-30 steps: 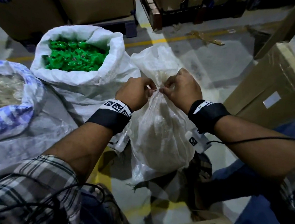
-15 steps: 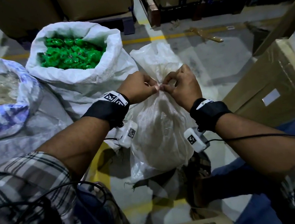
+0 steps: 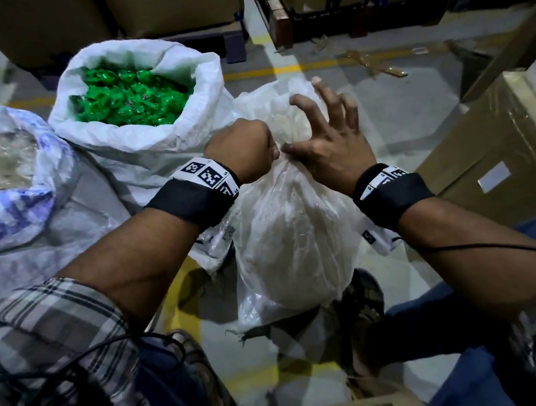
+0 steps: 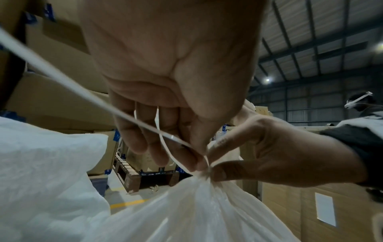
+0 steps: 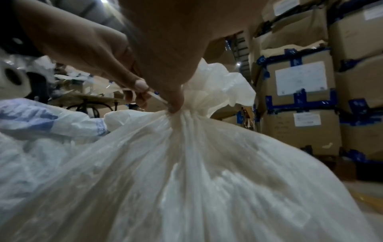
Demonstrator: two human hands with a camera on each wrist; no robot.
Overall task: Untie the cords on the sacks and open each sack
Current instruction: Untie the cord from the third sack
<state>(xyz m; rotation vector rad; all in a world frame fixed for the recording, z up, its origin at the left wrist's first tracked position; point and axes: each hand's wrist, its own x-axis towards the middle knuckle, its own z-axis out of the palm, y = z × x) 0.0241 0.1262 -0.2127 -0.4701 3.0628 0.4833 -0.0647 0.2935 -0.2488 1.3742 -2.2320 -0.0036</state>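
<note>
My left hand [image 3: 242,154] is curled, pinching the thin white plastic cord [image 4: 163,144] at the knot. My right hand [image 3: 326,136] has its fingers spread, thumb pressing the gathered neck of the translucent white plastic sack [image 3: 291,240]. I should pull the loose end sideways while the thumb steadies the neck. The sack stands upright on the floor between my knees, neck pointing up.

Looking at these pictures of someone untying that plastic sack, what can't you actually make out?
- Knot: in the head view the left hand and right hand cover the cord on the tied sack.
- Sack's contents: cloudy plastic hides them in every view.
- Right fingers: cut off in the right wrist view.
- Box labels: too blurred to read.
</note>
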